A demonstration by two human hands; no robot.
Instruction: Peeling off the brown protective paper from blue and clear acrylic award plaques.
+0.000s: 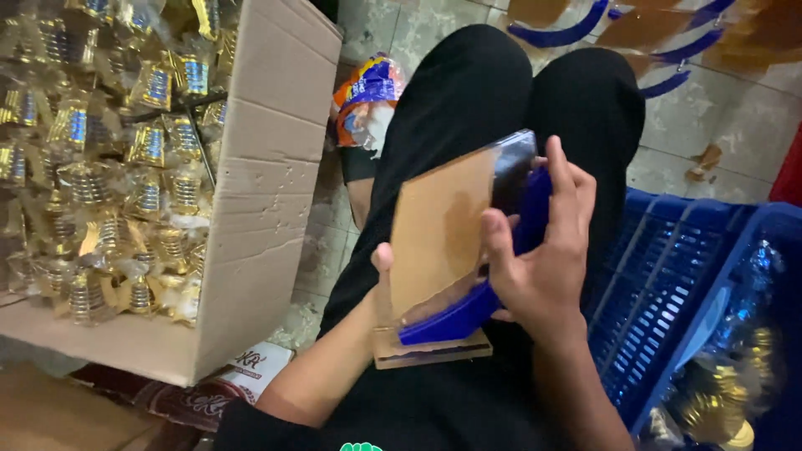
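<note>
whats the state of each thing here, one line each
trophy plaque: upright on lap, gripped by both hands
left hand: mostly hidden behind plaque
right hand: pressing blue curved strip
cardboard box: open, full of wrapped gold pieces
blue crate: open, partly filled

Left hand (383, 269) mostly hidden behind the brown panel (439, 230), only thumb + forearm show. Cardboard box (267, 192) cut off at top & left edge, its gold wrapped pieces (109, 167) too blurred to tell apart. Blue crate (660, 276) runs off right & bottom; shiny gold stuff inside (718, 401) is a blur, maybe more wrapped pieces. Blue curved strips (568, 33) on floor clipped by top edge
</note>
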